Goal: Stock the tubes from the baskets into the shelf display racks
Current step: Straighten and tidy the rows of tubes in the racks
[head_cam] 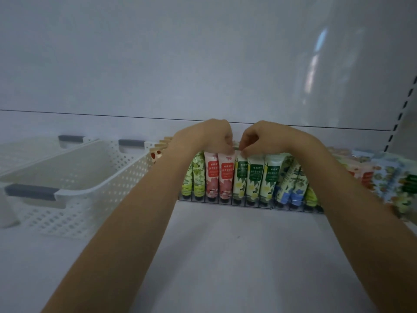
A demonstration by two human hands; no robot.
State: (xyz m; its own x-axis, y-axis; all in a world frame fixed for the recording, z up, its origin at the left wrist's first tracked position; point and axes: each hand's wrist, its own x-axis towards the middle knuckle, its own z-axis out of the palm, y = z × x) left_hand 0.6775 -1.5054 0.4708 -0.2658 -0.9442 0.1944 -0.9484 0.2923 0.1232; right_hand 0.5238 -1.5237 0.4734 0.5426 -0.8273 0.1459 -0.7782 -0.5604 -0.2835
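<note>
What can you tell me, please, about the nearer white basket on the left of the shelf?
The nearer basket is white, plastic by its look, oblong, with walls perforated by rows of small holes and a smooth rim. A grey grip tops the handle cut-out at its near end, another at the far end. It stands upright on the white shelf, left of the tube rack, and what shows of its inside holds nothing. A like basket stands alongside, farther left.

Open shelf (214, 256) lies before the wire rack (225, 202); a white basket (101, 188) walls the left, packed tubes (253, 177) (caps down) block the back, more crowd the right.
</note>
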